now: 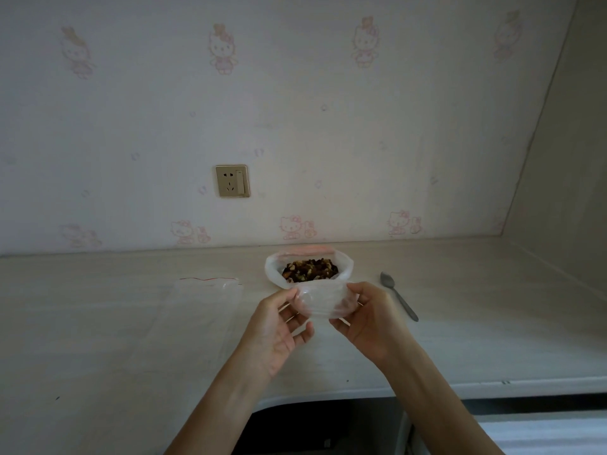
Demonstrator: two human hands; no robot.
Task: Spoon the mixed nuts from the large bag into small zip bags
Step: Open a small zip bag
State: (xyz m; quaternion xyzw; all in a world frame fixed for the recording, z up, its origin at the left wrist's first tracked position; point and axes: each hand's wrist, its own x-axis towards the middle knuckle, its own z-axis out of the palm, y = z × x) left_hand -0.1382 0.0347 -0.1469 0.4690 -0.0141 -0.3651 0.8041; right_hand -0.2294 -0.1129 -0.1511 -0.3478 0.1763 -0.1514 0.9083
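Both hands (pixel 328 323) pinching crinkled clear large bag (pixel 323 298), steel spoon (pixel 398 295) beside

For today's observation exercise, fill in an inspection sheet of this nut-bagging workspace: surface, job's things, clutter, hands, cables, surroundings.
Surface: pale countertop, bare in front.
Job's things: large bag standing open, mixed nuts showing; small zip bag held in front of it; spoon lying to the right; stack of empty zip bags lying flat to the left.
Clutter: nothing seen.
Hands: left hand and right hand both pinch the small zip bag.
Cables: nothing seen.
Surroundings: cartoon wallpaper, wall socket, nothing plugged in.
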